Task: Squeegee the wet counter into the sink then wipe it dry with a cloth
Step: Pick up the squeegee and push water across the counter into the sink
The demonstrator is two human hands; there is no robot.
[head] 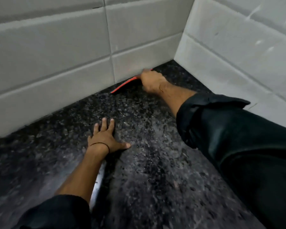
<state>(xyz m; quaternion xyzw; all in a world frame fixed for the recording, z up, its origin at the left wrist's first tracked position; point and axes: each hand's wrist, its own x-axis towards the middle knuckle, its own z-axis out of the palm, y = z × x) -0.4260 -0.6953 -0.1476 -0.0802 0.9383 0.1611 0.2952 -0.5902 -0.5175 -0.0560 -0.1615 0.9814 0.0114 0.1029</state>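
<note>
The black speckled stone counter fills the lower view and glistens with wet streaks. My right hand reaches to the far corner and is closed around a red squeegee, whose blade lies along the foot of the back wall. My left hand rests flat on the counter with fingers spread, holding nothing, a thin black band on its wrist. No sink or cloth shows in this view.
Grey tiled walls meet in a corner behind and to the right of the counter. Dark sleeves cover both forearms; the right arm crosses the right side of the view.
</note>
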